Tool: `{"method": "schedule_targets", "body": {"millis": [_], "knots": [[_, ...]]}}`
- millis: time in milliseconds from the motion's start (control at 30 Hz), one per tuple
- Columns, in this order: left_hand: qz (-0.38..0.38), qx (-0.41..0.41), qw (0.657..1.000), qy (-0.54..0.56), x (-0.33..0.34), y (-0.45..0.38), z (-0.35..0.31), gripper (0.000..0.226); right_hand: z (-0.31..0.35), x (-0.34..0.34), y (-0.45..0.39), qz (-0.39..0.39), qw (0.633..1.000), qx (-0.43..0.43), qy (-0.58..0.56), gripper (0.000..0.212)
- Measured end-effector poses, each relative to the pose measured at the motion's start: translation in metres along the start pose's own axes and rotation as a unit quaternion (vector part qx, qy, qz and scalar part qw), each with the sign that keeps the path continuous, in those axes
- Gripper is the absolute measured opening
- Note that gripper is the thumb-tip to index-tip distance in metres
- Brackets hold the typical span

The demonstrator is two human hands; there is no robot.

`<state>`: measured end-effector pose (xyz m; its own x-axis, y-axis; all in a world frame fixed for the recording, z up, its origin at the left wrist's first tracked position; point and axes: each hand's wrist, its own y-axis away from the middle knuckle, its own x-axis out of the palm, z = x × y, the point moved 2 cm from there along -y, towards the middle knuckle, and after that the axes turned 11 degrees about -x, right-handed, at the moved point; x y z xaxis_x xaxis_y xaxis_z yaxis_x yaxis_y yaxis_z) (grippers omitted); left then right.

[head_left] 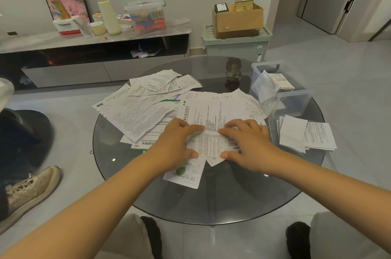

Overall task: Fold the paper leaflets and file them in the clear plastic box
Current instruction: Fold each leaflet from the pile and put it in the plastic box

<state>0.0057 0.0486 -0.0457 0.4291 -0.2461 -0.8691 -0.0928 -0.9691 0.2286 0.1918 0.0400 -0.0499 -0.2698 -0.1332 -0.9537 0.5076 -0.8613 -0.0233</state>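
Few filed: some folded leaflets standing in the clear plastic box (281,91) at the worktop's (211,199) far right.
Folded, not filed: small stack of folded leaflets (304,135) just beside the box, nearer side.
In hand: leaflet (211,142) doubled over, left hand (177,142) and right hand (247,142) lying on it, fingers (227,130) pressing along the crease, thumbs at the near edge.
Left: most of it, judging by the loose pile of unfolded leaflets (143,106) spread behind and left.

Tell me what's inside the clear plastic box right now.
The clear plastic box holds a few folded leaflets leaning at its far end; the near part looks empty. How many there are can't be counted.
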Motion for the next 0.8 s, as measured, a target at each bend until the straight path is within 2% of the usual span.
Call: {"method": "schedule_targets", "body": {"millis": [133, 233, 300, 367, 467, 567, 733, 800], "knots": [[-0.059, 0.042, 0.997, -0.016, -0.005, 0.007, -0.003, 0.043, 0.005, -0.002, 0.006, -0.019, 0.999, -0.024, 0.033, 0.059], [-0.064, 0.085, 0.993, -0.054, -0.004, 0.011, -0.005, 0.024, 0.008, -0.003, 0.013, -0.031, 0.997, -0.046, 0.049, 0.053], [-0.062, 0.102, 0.990, -0.074, -0.001, 0.013, -0.005, 0.021, 0.009, -0.003, 0.016, -0.027, 0.996, -0.063, 0.049, 0.047], [-0.063, 0.121, 0.987, -0.083, 0.001, 0.016, -0.005, 0.025, 0.010, -0.004, 0.018, -0.023, 0.995, -0.086, 0.039, 0.038], [-0.050, 0.140, 0.985, -0.089, 0.003, 0.020, -0.007, 0.049, 0.011, -0.002, 0.017, -0.021, 0.992, -0.120, 0.014, 0.025], [-0.029, 0.153, 0.981, -0.112, 0.005, 0.024, -0.009, 0.063, 0.006, 0.001, 0.016, -0.020, 0.988, -0.152, 0.008, 0.017], [-0.016, 0.148, 0.982, -0.116, 0.002, 0.026, -0.011, 0.069, 0.010, -0.003, 0.017, -0.051, 0.983, -0.176, -0.001, 0.012], [-0.006, 0.142, 0.983, -0.114, 0.000, 0.026, -0.012, 0.064, 0.014, -0.006, 0.015, -0.068, 0.982, -0.178, -0.021, 0.009]]}}
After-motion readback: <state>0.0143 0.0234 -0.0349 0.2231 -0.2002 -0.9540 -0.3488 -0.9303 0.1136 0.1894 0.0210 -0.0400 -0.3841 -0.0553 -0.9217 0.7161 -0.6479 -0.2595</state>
